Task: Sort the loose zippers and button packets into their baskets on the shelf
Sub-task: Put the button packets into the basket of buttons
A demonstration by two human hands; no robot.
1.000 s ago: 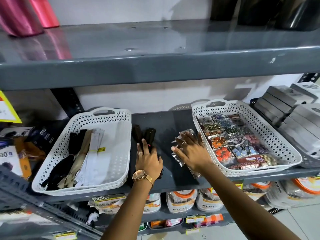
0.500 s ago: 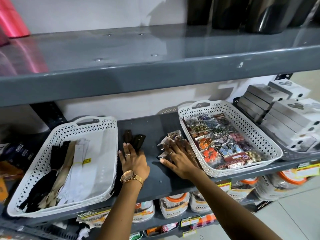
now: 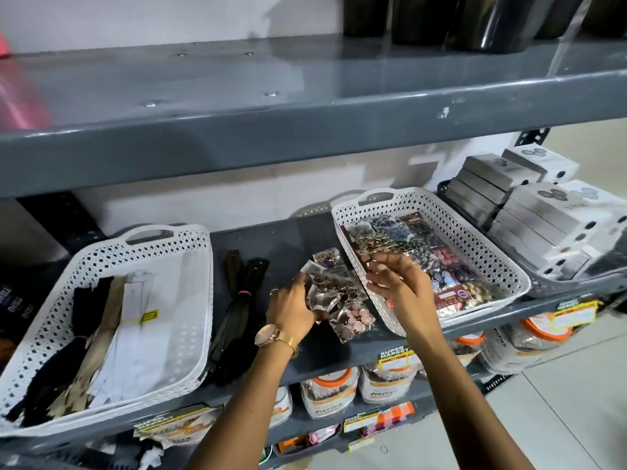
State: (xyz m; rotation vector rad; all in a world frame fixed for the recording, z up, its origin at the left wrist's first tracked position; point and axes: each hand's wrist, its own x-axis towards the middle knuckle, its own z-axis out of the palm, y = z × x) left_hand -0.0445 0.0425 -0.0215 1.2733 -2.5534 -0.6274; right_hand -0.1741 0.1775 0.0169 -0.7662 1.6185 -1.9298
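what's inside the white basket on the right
The right basket holds clear button packets in gold, blue, green, pink and purple, covering its floor. The right hand hovers over the near-left corner, hiding the packets beneath it.

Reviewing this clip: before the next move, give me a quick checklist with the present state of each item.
1. Right hand over the button basket, holding a packet: ok.
2. That packet already released into the basket: not ok, it sits in the fingers.
3. Left hand on the loose button packets on the shelf: ok.
4. Left hand's grip secure on those packets: cannot tell.
5. Loose zippers moved into the zipper basket: not ok, they lie on the shelf beside it.
6. Room left in both baskets: ok.
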